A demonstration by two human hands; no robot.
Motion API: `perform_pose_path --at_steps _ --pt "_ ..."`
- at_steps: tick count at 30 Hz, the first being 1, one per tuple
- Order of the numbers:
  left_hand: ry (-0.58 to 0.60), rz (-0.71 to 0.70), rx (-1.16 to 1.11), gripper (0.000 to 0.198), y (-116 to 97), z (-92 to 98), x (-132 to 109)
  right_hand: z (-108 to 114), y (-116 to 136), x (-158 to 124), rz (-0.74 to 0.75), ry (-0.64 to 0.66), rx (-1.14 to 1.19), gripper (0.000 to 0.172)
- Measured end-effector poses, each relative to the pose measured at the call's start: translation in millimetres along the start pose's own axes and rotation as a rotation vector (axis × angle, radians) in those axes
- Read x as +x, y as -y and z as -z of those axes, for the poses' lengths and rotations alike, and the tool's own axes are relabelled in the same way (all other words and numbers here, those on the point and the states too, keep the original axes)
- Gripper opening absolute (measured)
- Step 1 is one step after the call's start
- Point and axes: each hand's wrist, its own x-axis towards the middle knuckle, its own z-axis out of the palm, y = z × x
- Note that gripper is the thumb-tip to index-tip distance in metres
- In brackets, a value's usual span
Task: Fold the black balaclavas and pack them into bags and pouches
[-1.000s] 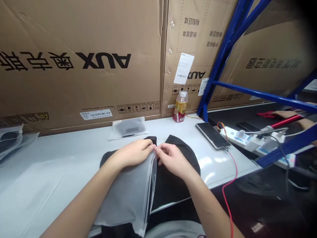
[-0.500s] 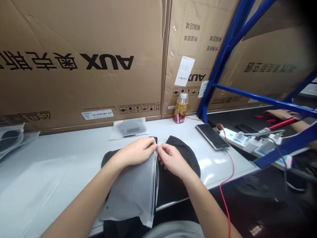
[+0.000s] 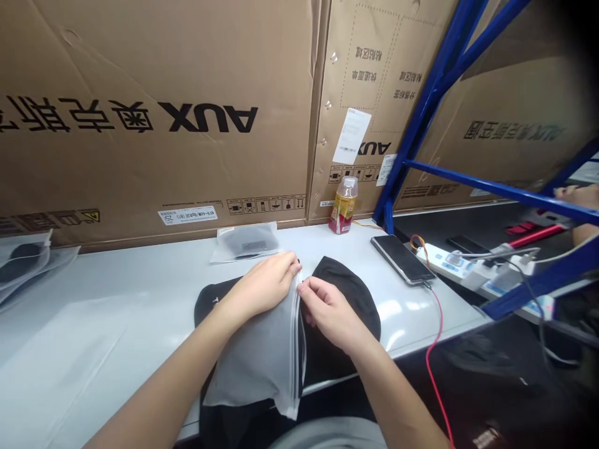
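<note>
The left hand and right hand hold a narrow pinch on the top edge of a frosted zip bag lying over a black garment on the table — a loose pinch could let the slick film slip, or cloth snag the seal.

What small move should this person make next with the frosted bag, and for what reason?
Probably they should gently pull the bag's zip edges apart. The left hand and right hand both pinch near the top end of the zip edge of the frosted plastic bag, and the black cloth lies outside it on the table, so an opened mouth would likely help.
</note>
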Motion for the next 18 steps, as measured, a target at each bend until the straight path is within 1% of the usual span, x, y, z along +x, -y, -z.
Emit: perform_pose_path --at_steps 3,5,8,11,14,17,18 --pt "-0.018 0.024 -0.003 0.034 4 2.5 1 1 1 -5 0.02 0.011 0.004 0.03" --pt "-0.012 0.036 -0.012 0.034 4 2.9 1 -1 0 -5 0.032 0.003 -0.003 0.027" --pt "0.019 0.038 -0.031 0.035 -3 0.3 -4 -8 -2 -3 0.047 -0.036 -0.039 0.021" --pt "0.052 0.03 -0.041 0.034 -12 -3.0 -9 -12 -1 -1 0.057 -0.068 -0.081 0.019" --pt "0.054 0.028 -0.039 0.035 -15 -4.4 -9 -6 2 -3 0.065 -0.065 -0.088 0.018" --pt "0.007 0.036 -0.026 0.028 -12 -6.0 -6 5 2 -5 0.054 -0.021 -0.068 0.016" --pt "-0.008 0.038 -0.021 0.027 -11 -6.8 -5 8 2 -4 0.049 -0.009 -0.063 0.019"
